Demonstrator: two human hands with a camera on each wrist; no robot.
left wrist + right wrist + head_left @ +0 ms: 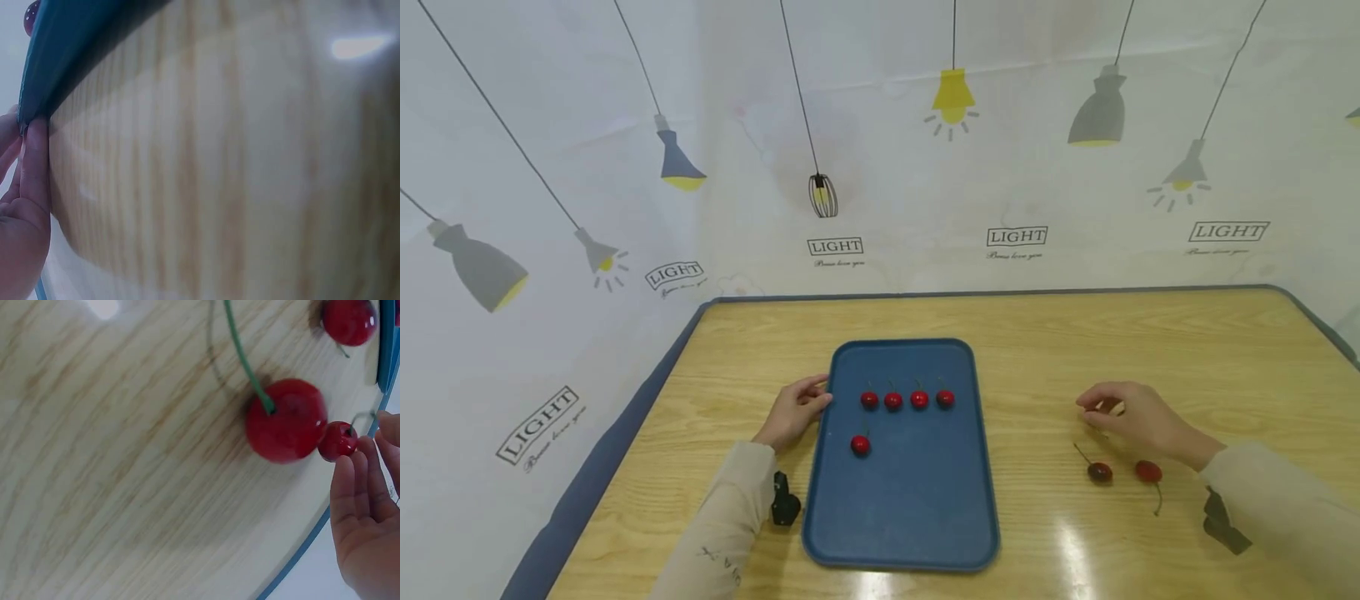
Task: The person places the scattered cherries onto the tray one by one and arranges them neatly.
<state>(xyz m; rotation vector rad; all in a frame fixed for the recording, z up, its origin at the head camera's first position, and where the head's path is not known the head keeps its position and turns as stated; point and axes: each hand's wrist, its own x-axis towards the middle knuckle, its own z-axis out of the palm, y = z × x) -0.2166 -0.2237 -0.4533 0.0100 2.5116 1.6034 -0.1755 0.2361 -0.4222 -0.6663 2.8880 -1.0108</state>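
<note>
A blue tray (910,517) lies on the table, with four red cherries in a row, one of them a cherry (892,402), and a single cherry (861,445) below the row's left end. My left hand (795,412) pinches the tray's left rim, thumb and fingers on either side of it. Right of the tray, my right hand (1131,417) is low over the table with thumb and index tips close together. A cherry (337,442) sits right at its fingertips, stem reaching toward them; I cannot tell whether they grip it. The hand hides this cherry's body in the head view.
Two more stemmed cherries lie on the wooden table near my right wrist: a dark red cherry (1100,472) and a brighter cherry (1148,472). Behind the table (1037,333) and along its left side stands a white wall covering (895,167) printed with lamps.
</note>
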